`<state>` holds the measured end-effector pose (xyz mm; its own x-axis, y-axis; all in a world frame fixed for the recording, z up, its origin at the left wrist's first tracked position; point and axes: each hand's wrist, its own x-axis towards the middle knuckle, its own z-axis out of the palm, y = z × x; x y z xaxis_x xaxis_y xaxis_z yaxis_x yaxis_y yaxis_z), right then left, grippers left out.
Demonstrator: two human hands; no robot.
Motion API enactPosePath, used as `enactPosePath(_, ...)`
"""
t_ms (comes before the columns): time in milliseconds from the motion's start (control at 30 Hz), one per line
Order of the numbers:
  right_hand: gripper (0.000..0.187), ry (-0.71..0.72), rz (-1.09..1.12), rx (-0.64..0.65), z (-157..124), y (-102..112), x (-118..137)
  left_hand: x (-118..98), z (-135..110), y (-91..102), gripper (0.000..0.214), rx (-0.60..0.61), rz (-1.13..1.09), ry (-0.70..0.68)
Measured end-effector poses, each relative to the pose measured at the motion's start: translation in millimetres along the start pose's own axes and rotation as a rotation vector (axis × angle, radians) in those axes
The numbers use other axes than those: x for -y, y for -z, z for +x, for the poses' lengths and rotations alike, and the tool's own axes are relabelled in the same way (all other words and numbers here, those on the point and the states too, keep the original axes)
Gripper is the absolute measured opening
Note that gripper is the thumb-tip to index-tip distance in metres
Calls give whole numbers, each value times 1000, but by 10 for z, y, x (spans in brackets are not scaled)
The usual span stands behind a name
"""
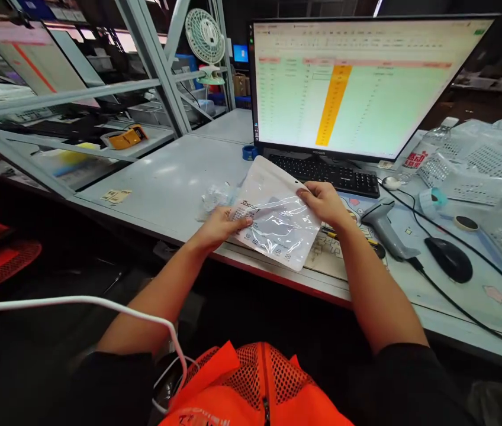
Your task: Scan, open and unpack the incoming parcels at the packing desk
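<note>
Between my two hands a white plastic pouch (280,222) with printed text and a glossy clear front is held tilted above the desk's front edge. My left hand (222,228) pinches its left side, thumb on the front. At its upper right side, my right hand (322,204) grips it with the fingers closed. What lies inside the pouch is hard to make out. Just behind my left hand, a crumpled clear plastic bag (215,198) rests on the desk. A yellow-and-black cutter (375,244) lies partly hidden beneath my right forearm.
A monitor (295,89) showing a spreadsheet stands behind a black keyboard (322,173). To the right are a barcode scanner (386,231), a black mouse (450,259), cables and white plastic baskets (486,163). A blue tape roll (250,153) sits by the keyboard. A metal frame (153,65) rises at left.
</note>
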<state>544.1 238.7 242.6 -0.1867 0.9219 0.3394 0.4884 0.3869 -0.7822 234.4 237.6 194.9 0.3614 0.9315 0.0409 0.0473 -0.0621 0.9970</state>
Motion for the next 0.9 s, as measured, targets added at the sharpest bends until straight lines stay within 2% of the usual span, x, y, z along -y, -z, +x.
enactPosePath(167,35,-20,-17,8,21,82,-104,34,35,-100,44,-5,-8,22)
enactPosePath(233,35,-3,7,-34,24,99,-120,45,26,-167,51,-43,-108,7)
enactPosePath(367,41,52,133,-181,30,95,-124,60,5,-352,62,-152,-285,-129)
enactPosePath(467,49,103,169,-246,27,75,-104,62,16,-468,62,-230,-220,-187)
enactPosePath(567,53,132,187,-249,28,59,-108,41,22,-487,62,-308,-70,-264)
enactPosePath(633,56,138,221,-271,46,59,-143,10,-5,-443,55,-406,70,-391)
enactPosePath(733,69,67,285,-375,78,68,-193,-66,-99,-329,28,-623,366,-775)
enactPosePath(767,74,4,323,-362,80,66,-193,-95,-137,-291,20,-680,461,-914)
enactPosePath(800,78,-67,376,-296,74,58,-178,-122,-173,-259,14,-723,542,-1029)
enactPosePath(833,81,-135,443,-179,59,40,-148,-146,-207,-233,11,-750,602,-1107)
enactPosePath(900,88,-217,584,116,8,-29,-53,-176,-259,-202,12,-782,651,-1150)
